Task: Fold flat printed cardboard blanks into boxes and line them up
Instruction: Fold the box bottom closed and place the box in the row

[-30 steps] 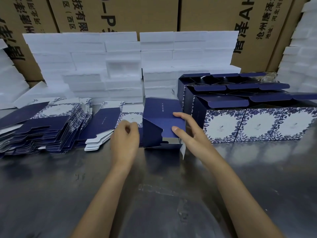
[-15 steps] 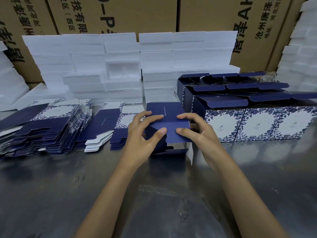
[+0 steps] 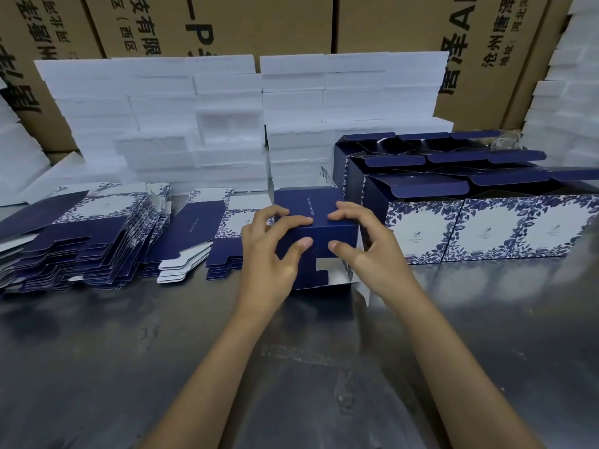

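Head view: both hands (image 3: 319, 251) grip the half-folded navy box (image 3: 319, 222) between them.

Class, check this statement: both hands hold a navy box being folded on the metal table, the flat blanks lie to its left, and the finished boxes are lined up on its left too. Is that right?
Not quite. The head view shows the finished boxes lined up on its right, not its left. The rest stands: left hand and right hand hold the navy box on the metal table, flat blanks to its left.
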The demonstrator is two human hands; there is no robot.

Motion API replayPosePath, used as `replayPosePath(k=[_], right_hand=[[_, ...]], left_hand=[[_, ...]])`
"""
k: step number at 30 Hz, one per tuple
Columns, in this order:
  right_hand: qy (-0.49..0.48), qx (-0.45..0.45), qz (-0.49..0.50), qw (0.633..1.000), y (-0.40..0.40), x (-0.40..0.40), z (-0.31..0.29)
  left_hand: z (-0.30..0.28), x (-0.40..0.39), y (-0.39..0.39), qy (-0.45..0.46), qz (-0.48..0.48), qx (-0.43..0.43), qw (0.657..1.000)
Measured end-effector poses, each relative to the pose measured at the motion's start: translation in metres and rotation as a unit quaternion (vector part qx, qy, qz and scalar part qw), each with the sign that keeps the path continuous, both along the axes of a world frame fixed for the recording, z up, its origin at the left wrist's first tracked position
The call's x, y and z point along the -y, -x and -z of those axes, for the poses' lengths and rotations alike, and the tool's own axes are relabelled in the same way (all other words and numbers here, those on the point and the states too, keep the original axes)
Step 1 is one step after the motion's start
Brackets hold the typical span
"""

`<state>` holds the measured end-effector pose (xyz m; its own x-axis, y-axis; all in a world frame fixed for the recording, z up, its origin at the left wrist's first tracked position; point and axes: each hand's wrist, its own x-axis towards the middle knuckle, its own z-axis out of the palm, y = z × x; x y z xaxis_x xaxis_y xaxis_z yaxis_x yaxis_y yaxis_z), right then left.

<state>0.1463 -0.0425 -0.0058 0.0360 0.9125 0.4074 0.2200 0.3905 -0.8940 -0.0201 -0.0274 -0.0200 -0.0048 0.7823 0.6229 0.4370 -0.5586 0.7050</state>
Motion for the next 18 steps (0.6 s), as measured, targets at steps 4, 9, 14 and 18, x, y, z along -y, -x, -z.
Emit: replayPosePath(k=[4,9,14,18], right_hand=[[-0.002,-0.015,0.003,1.000,-0.001,0.001,-0.003],[0.016,-0.017,-0.007,1.000,-0.003,0.006,-0.007],[0.005,-0.018,0.022,1.000,0.000,0.004,-0.005],[0.003,-0.030,0.020,0.999,-0.001,0.004,-0.004]], left_hand=[[-0.001,0.003,-0.002,-0.001,0.005,0.012,1.000],[-0.009,0.007,-0.003,0.029,0.039,0.046,0.998],[-0.010,0.007,-0.006,0.050,0.035,0.083,0.995],[-0.009,0.007,-0.005,0.062,0.047,0.100,0.992]])
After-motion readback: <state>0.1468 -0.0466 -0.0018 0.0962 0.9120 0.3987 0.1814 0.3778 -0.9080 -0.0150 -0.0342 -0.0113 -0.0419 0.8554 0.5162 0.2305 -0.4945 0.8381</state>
